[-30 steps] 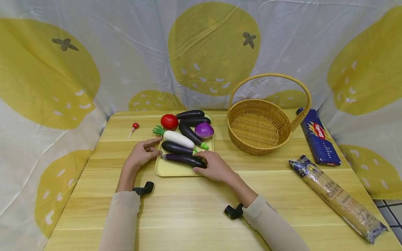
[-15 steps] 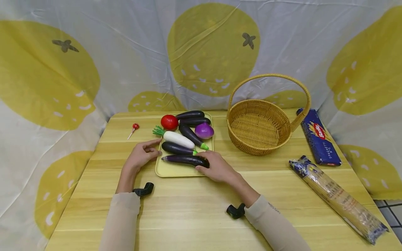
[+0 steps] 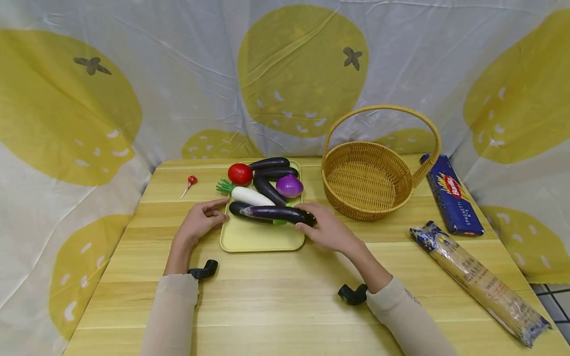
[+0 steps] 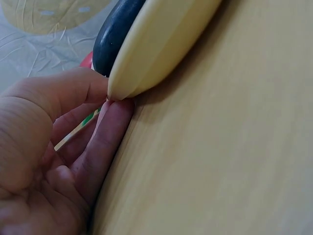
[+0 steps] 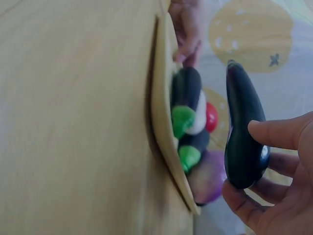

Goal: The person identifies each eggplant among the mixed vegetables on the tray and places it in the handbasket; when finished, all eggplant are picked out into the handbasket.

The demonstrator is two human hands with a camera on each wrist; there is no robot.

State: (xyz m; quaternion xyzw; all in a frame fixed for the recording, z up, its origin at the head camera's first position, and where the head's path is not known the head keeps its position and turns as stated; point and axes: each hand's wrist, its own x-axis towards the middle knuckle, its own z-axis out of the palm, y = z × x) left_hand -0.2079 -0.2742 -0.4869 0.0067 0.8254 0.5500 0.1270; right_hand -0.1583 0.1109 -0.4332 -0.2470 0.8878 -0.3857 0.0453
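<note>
My right hand (image 3: 327, 225) grips a long dark purple eggplant (image 3: 276, 213) by its right end, thumb on one side and fingers on the other. In the right wrist view this eggplant (image 5: 243, 127) is raised off the yellow tray (image 3: 262, 243), which stands in the middle of the table. Below it in the head view, another eggplant (image 3: 238, 207) is partly covered. My left hand (image 3: 201, 220) holds the tray's left edge between thumb and fingers, as the left wrist view shows at the rim (image 4: 146, 58). A white radish (image 3: 249, 195) with green leaves lies behind the eggplants.
More eggplants (image 3: 269, 163), a tomato (image 3: 240, 174) and a purple onion (image 3: 289, 186) lie on the tray. A wicker basket (image 3: 331, 198) with a tall handle stands right of it. A lollipop (image 3: 191, 180) is at left; a blue spaghetti box (image 3: 454, 198) and pasta bag (image 3: 478, 282) at right.
My right hand has lifted the front eggplant from the tray and moved it right and slightly back. The left hand has stayed at the tray's edge.
</note>
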